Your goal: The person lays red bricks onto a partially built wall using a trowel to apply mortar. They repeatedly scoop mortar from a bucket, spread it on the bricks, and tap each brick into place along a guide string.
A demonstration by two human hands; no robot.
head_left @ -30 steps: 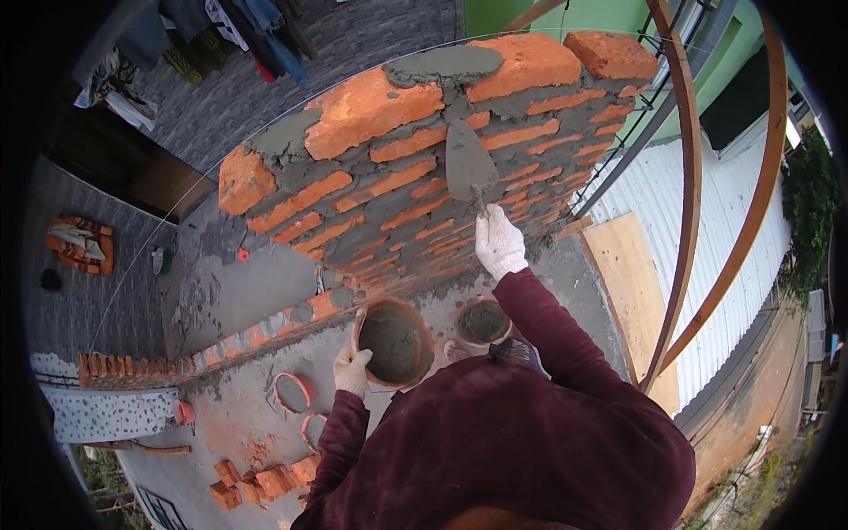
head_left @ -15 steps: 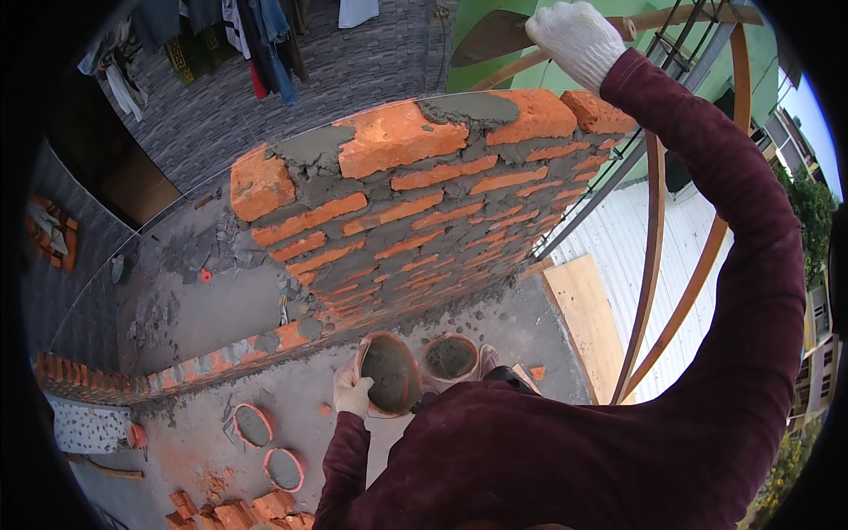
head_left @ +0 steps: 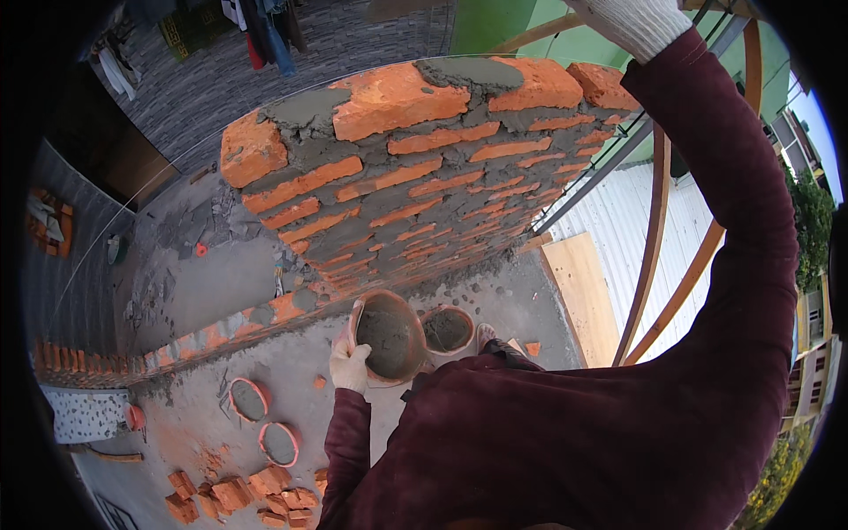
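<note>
My left hand (head_left: 350, 360), in a white knit glove, grips the rim of an orange bucket (head_left: 389, 337) with grey mortar inside. The bucket tilts toward me. Raised high at the upper right, my right hand (head_left: 634, 22) wears the same kind of glove; its fingers are mostly cut off by the top edge. A dull brown trowel blade (head_left: 402, 8) shows only in part along that edge. Below and ahead stands a brick wall (head_left: 402, 141) with grey mortar joints. Wet mortar (head_left: 473, 74) lies on its top between the uppermost bricks.
Another mortar bucket (head_left: 447, 329) stands beside the held one, near my foot. Two smaller mortar buckets (head_left: 249, 400) sit on the floor at left, above loose bricks (head_left: 231, 495). A taut string (head_left: 146, 181) runs past the wall. Wooden poles (head_left: 652, 247) rise at right.
My right hand and the trowel have moved up, mostly out of view. The bucket in my left hand appears slightly higher as the whole view shifts.
</note>
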